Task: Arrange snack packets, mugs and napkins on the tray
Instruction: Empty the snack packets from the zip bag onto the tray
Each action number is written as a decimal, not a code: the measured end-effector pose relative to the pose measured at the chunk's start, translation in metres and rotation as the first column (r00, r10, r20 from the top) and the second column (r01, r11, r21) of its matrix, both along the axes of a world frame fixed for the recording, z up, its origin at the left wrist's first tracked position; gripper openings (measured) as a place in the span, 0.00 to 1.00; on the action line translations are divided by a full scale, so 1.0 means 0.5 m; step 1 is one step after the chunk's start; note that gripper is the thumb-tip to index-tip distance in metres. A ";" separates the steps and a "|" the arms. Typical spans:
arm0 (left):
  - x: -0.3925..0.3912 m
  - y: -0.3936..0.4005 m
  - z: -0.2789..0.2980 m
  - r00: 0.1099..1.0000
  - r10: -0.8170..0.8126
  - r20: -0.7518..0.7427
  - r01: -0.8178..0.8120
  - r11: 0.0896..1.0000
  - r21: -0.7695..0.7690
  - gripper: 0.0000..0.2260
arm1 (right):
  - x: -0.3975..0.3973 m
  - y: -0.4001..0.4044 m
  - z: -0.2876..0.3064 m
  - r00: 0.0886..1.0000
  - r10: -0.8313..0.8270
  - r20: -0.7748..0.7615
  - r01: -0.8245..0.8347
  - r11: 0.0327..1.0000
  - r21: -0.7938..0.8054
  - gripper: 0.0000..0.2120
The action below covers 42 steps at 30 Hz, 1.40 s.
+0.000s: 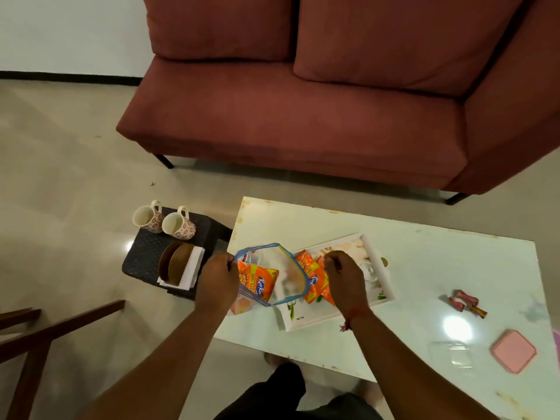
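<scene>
My left hand (215,280) pinches the rim of a clear zip bag (281,277) with a blue seal, held open above the table's left edge. One orange snack packet (257,281) shows inside the bag. My right hand (344,277) hovers with curled fingers over the white tray (377,268), and I cannot tell whether it holds a packet. Several orange snack packets (313,275) lie on the tray's left half. Two floral mugs (163,220) stand on a dark stool (145,253) to the left, beside a brown holder with white napkins (191,268).
The white low table (424,262) carries a few wrapped sweets (465,301), a clear box (453,353) and a pink lid (513,354) at the right. A maroon sofa (303,116) stands beyond it. A wooden chair frame (45,334) is at lower left.
</scene>
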<state>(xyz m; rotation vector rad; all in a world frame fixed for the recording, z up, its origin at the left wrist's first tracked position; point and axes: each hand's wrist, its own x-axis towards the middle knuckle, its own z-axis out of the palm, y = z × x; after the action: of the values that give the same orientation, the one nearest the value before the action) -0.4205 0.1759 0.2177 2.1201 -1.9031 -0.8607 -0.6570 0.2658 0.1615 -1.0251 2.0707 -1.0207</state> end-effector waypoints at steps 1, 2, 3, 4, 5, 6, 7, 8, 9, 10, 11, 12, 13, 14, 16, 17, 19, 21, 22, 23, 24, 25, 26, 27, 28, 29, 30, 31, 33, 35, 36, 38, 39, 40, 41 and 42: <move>-0.022 0.009 0.009 1.000 -0.020 -0.002 0.020 1.000 -0.013 0.10 | 0.001 0.010 0.031 0.995 0.091 -0.031 -0.093 0.994 -0.049 0.06; -0.047 0.019 0.022 0.999 -0.040 0.000 0.040 0.999 -0.032 0.09 | 0.000 0.018 0.058 0.980 0.193 -0.053 -0.197 0.978 -0.063 0.06; -0.070 0.027 0.031 0.998 -0.061 0.002 0.061 0.997 -0.056 0.09 | 0.001 0.024 0.069 0.953 0.298 -0.057 -0.300 0.954 -0.026 0.07; -0.097 0.039 0.043 0.997 -0.078 -0.006 0.077 0.994 -0.081 0.09 | -0.006 0.030 0.078 0.913 0.404 -0.055 -0.402 0.915 0.047 0.08; -0.125 0.052 0.055 0.996 -0.092 -0.018 0.090 0.990 -0.108 0.09 | -0.014 0.035 0.086 0.870 0.491 -0.046 -0.479 0.864 0.158 0.10; -0.154 0.067 0.068 0.995 -0.101 -0.026 0.097 0.987 -0.128 0.09 | -0.026 0.038 0.090 0.838 0.545 -0.023 -0.517 0.807 0.285 0.13; -0.184 0.081 0.081 0.994 -0.106 -0.031 0.101 0.984 -0.149 0.09 | -0.042 0.041 0.093 0.817 0.576 -0.002 -0.528 0.750 0.399 0.15; -0.208 0.093 0.090 0.993 -0.108 -0.038 0.100 0.981 -0.167 0.08 | -0.056 0.041 0.093 0.807 0.590 0.025 -0.524 0.695 0.492 0.17; -0.236 0.109 0.099 0.992 -0.109 -0.055 0.097 0.977 -0.192 0.08 | -0.075 0.044 0.097 0.807 0.589 0.039 -0.508 0.659 0.555 0.18; -0.261 0.124 0.108 0.991 -0.111 -0.075 0.093 0.972 -0.214 0.08 | -0.096 0.046 0.100 0.813 0.581 0.041 -0.489 0.642 0.590 0.19; -0.284 0.139 0.116 0.989 -0.115 -0.089 0.092 0.968 -0.236 0.08 | -0.116 0.050 0.102 0.825 0.563 0.049 -0.473 0.640 0.606 0.19; -0.306 0.153 0.124 0.988 -0.115 -0.104 0.086 0.965 -0.250 0.08 | -0.138 0.053 0.102 0.833 0.549 0.065 -0.471 0.643 0.604 0.19; -0.323 0.163 0.127 0.987 -0.110 -0.119 0.077 0.964 -0.256 0.08 | -0.154 0.057 0.106 0.839 0.539 0.076 -0.471 0.648 0.598 0.20; -0.339 0.173 0.130 0.986 -0.104 -0.130 0.067 0.963 -0.262 0.08 | -0.173 0.061 0.104 0.841 0.536 0.077 -0.472 0.655 0.590 0.20; -0.364 0.189 0.135 0.986 -0.093 -0.139 0.053 0.962 -0.269 0.09 | -0.203 0.075 0.109 0.842 0.535 0.070 -0.475 0.673 0.568 0.22; -0.372 0.194 0.136 0.986 -0.088 -0.141 0.047 0.962 -0.270 0.09 | -0.211 0.083 0.112 0.852 0.519 0.075 -0.471 0.695 0.543 0.23; -0.377 0.200 0.136 0.987 -0.076 -0.141 0.035 0.962 -0.270 0.09 | -0.215 0.092 0.115 0.867 0.492 0.075 -0.463 0.743 0.483 0.25; -0.373 0.202 0.135 0.989 -0.050 -0.137 0.011 0.963 -0.269 0.09 | -0.204 0.097 0.123 0.843 0.538 -0.013 -0.481 0.764 0.429 0.24; -0.368 0.200 0.135 0.990 -0.030 -0.138 -0.008 0.964 -0.265 0.09 | -0.197 0.098 0.131 0.817 0.573 -0.061 -0.504 0.762 0.406 0.22; -0.362 0.198 0.135 0.991 -0.009 -0.137 -0.028 0.965 -0.260 0.09 | -0.188 0.099 0.149 0.791 0.601 -0.115 -0.527 0.764 0.373 0.19; -0.353 0.194 0.134 0.991 0.011 -0.131 -0.045 0.966 -0.256 0.09 | -0.178 0.099 0.167 0.764 0.621 -0.176 -0.551 0.770 0.323 0.16; -0.344 0.190 0.132 0.991 0.030 -0.127 -0.061 0.968 -0.245 0.09 | -0.170 0.099 0.193 0.757 0.614 -0.223 -0.564 0.786 0.253 0.14; -0.333 0.184 0.131 0.990 0.049 -0.131 -0.078 0.969 -0.233 0.09 | -0.164 0.100 0.219 0.769 0.585 -0.256 -0.560 0.811 0.169 0.13; -0.320 0.177 0.127 0.988 0.072 -0.140 -0.102 0.970 -0.219 0.09 | -0.158 0.100 0.238 0.800 0.532 -0.278 -0.532 0.843 0.081 0.13; -0.307 0.171 0.123 0.983 0.103 -0.153 -0.133 0.971 -0.200 0.09 | -0.157 0.100 0.257 0.835 0.468 -0.289 -0.488 0.873 0.002 0.14; -0.290 0.164 0.119 0.978 0.136 -0.159 -0.165 0.970 -0.181 0.09 | -0.156 0.097 0.271 0.874 0.397 -0.280 -0.432 0.899 -0.073 0.14; -0.273 0.157 0.115 0.974 0.163 -0.157 -0.189 0.968 -0.166 0.08 | -0.156 0.093 0.281 0.913 0.320 -0.255 -0.365 0.918 -0.153 0.13; -0.253 0.149 0.108 0.972 0.182 -0.151 -0.205 0.967 -0.154 0.08 | -0.156 0.086 0.282 0.948 0.234 -0.217 -0.283 0.930 -0.233 0.12; -0.212 0.135 0.093 0.967 0.208 -0.147 -0.228 0.964 -0.135 0.08 | -0.160 0.072 0.279 0.989 0.069 -0.130 -0.112 0.926 -0.361 0.08; -0.166 0.121 0.077 0.963 0.235 -0.130 -0.250 0.961 -0.121 0.08 | -0.162 0.054 0.260 0.997 -0.047 -0.061 0.019 0.917 -0.398 0.06; -0.141 0.113 0.069 0.962 0.248 -0.111 -0.260 0.959 -0.115 0.09 | -0.161 0.045 0.243 0.995 -0.085 -0.045 0.061 0.922 -0.382 0.05; -0.096 0.100 0.056 0.964 0.257 -0.071 -0.264 0.958 -0.112 0.10 | -0.158 0.032 0.197 0.988 -0.136 -0.079 0.104 0.943 -0.316 0.07; -0.074 0.093 0.049 0.965 0.255 -0.061 -0.261 0.959 -0.112 0.09 | -0.153 0.025 0.166 0.984 -0.140 -0.111 0.108 0.959 -0.260 0.08; -0.053 0.085 0.043 0.966 0.252 -0.057 -0.257 0.960 -0.107 0.09 | -0.146 0.020 0.135 0.981 -0.132 -0.142 0.103 0.975 -0.195 0.08; -0.033 0.079 0.037 0.966 0.251 -0.057 -0.255 0.962 -0.095 0.09 | -0.136 0.016 0.100 0.979 -0.108 -0.172 0.088 0.989 -0.123 0.09; -0.014 0.074 0.031 0.966 0.253 -0.054 -0.256 0.964 -0.076 0.09 | -0.123 0.012 0.065 0.977 -0.075 -0.200 0.066 0.997 -0.048 0.10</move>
<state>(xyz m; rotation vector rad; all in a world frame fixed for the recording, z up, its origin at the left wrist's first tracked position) -0.4274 0.2128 0.2334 2.2125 -1.5699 -0.7543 -0.7183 0.2720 0.1942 -1.1234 2.2725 -1.0351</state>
